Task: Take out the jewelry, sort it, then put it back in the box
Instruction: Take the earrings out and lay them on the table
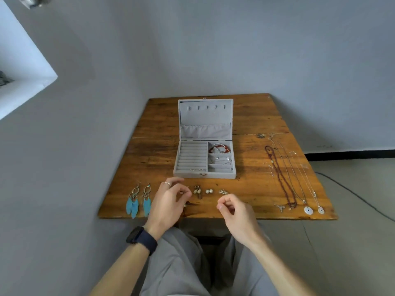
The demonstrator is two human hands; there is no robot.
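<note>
Middle of the worn brown wooden table (158, 129): I see the grey fabric-lined jewellery box (193, 155), its lid open and leaning back.
Box contents: a red bead bracelet (220, 148) sits in the far right compartment and a silver chain bracelet (221, 160) in the one nearer me. A few small pieces (196, 169) lie in the nearest ring roll on the left.
Near edge, before the box: earrings lie in a row, from left a pair of blue feather drop earrings (139, 201), bronze drop earrings (197, 190), two white pearl studs (209, 191) and small silver earrings (223, 192).
Right side of the table: necklaces lie lengthwise side by side, a dark red bead necklace (282, 178) and thin chains ending in two white ring-shaped pendants (308, 210).
Left hand (168, 201): it hovers over the earring row with its fingers curled and a tiny dark piece at the fingertips. I cannot tell whether it is pinched. It has a silver ring (167, 184) on one finger and a dark wristwatch (141, 240).
Right hand (233, 210): it is just in front of the silver earrings, fingers curled in, thumb tip against forefinger. I cannot tell if anything is between them.
</note>
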